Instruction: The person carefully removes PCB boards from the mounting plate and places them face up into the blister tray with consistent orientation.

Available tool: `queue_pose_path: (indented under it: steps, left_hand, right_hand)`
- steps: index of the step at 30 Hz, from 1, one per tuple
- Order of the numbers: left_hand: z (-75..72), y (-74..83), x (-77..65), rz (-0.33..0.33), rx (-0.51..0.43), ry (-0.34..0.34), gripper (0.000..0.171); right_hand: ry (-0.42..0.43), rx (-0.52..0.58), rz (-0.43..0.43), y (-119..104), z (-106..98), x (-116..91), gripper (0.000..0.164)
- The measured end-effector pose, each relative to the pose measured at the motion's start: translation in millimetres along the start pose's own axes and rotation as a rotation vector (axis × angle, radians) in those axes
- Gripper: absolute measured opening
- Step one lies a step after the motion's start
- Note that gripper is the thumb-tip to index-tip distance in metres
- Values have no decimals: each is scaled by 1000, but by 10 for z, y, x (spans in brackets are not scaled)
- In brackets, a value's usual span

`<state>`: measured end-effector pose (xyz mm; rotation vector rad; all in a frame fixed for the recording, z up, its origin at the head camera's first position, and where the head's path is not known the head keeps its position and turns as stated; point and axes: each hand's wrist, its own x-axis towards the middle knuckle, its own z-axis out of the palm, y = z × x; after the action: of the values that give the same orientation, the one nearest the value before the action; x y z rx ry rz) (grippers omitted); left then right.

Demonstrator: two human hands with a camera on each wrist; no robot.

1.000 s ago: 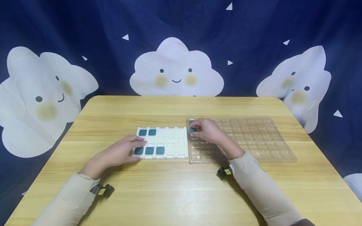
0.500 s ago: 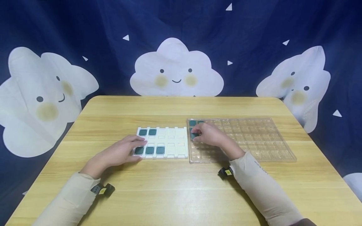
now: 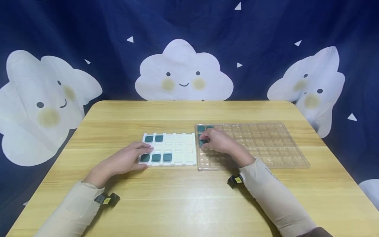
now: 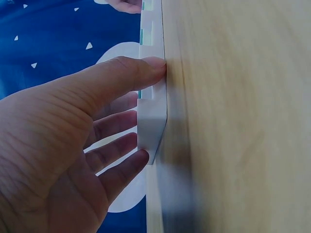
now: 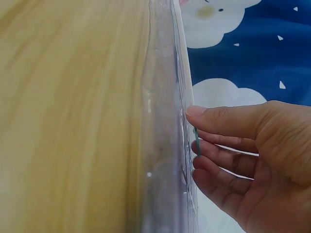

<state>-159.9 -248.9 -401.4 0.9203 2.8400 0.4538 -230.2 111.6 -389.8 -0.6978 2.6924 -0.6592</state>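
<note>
My left hand [image 3: 125,159] holds the left end of a white tray [image 3: 183,148], its thumb [image 4: 154,68] against the near side wall. Several dark green square chips [image 3: 156,157] lie in the tray's left slots, two in the far row. My right hand [image 3: 219,141] is over the left edge of a clear plastic tray [image 3: 266,144] and pinches a green chip [image 3: 202,143], partly covered by the fingers. In the right wrist view, that chip shows as a thin green edge [image 5: 197,141] by the fingertips. Two more green chips [image 3: 201,128] sit in the far left pockets.
The two trays lie side by side, nearly touching, on a wooden table [image 3: 177,204]. A dark blue curtain [image 3: 112,19] with white clouds hangs behind the table's far edge. Small black devices [image 3: 235,181] are strapped at both wrists.
My right hand has come slightly nearer with the green chip, from the far left pocket to just in front of it, uncovering the far chips. The left hand and white tray have stayed put.
</note>
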Motion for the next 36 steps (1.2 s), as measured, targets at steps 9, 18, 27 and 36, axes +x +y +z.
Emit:
queue_pose_path:
  steps: [9, 18, 27, 36]
  left_hand:
    - [-4, 7, 0, 1, -2, 2, 63]
    - [-7, 6, 0, 8, 5, 6, 63]
    - [3, 2, -3, 20, 10, 11, 63]
    - [-1, -5, 3, 10, 0, 5, 63]
  right_hand:
    - [-1, -16, -6, -7, 2, -7, 35]
    - [0, -16, 5, 5, 15, -9, 36]
    - [-9, -21, 13, -4, 12, -14, 37]
    - [56, 18, -31, -4, -46, -30, 38]
